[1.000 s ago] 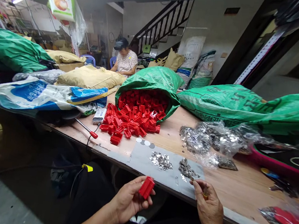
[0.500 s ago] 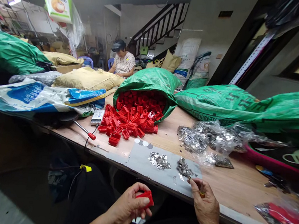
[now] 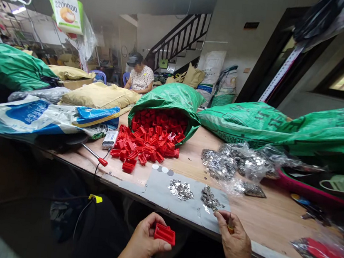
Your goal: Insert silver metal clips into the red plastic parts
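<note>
My left hand [image 3: 146,236] grips a red plastic housing [image 3: 165,234] by its left end, its hollow side turned up toward me. The fingers of my right hand [image 3: 233,239] are curled round a small pointed tool [image 3: 230,226] with a yellow-orange handle. Its thumb and forefinger tips meet at the near edge of a pile of dark metal pieces [image 3: 210,198]; whether they pinch one is too small to tell. A brighter pile of silver metal pieces [image 3: 181,190] lies to the left on the grey mat [image 3: 158,186].
Red housings [image 3: 145,142] spill from a green sack [image 3: 173,93] at mid-table. Clear bags of metal parts [image 3: 233,161] lie to the right. A red-tipped rod [image 3: 102,161] and a white device [image 3: 110,139] are at left. Farther back sits another person [image 3: 140,77].
My left hand has turned the red housing so its hollow side faces up. My right hand has shifted slightly left and down by the dark pile. The camera view has tilted a little.
</note>
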Tool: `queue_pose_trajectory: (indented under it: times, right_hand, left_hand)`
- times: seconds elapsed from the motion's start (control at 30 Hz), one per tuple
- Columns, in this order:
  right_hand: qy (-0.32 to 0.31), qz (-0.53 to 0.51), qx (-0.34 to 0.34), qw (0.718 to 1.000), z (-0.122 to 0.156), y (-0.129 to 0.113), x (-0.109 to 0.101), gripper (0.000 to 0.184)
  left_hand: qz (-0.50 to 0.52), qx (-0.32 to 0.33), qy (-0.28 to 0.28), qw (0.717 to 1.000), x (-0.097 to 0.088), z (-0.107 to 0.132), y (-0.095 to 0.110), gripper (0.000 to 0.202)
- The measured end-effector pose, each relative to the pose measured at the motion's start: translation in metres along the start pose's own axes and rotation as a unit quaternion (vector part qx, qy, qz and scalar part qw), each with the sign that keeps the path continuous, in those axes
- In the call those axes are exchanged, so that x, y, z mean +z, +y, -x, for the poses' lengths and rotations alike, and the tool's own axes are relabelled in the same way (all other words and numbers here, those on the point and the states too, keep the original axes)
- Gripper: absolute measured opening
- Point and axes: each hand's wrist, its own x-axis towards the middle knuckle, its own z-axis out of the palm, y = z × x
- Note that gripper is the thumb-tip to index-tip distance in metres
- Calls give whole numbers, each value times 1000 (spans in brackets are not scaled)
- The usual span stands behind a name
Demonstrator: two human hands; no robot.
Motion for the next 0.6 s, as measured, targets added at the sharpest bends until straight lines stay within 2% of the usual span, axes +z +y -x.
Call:
queue_pose_trajectory:
  times: [0.2, 0.37, 0.47, 0.6]
  right_hand:
    - [2, 2, 16, 1000, 0, -24, -5, 42]
    - [-72, -11, -41, 997, 12, -64, -1, 33]
    - [-122, -29, -85, 989, 22, -89, 5, 27]
    - [-175, -51, -141, 973, 32, -114, 15, 21]
  left_hand:
    - [-73, 91, 62, 991, -4, -2, 23, 39]
    - [-167, 176, 94, 965, -7, -5, 41, 29]
    - [-237, 224, 114, 938, -8, -3, 46, 27]
    - [-356, 297, 136, 875, -8, 1, 50, 25]
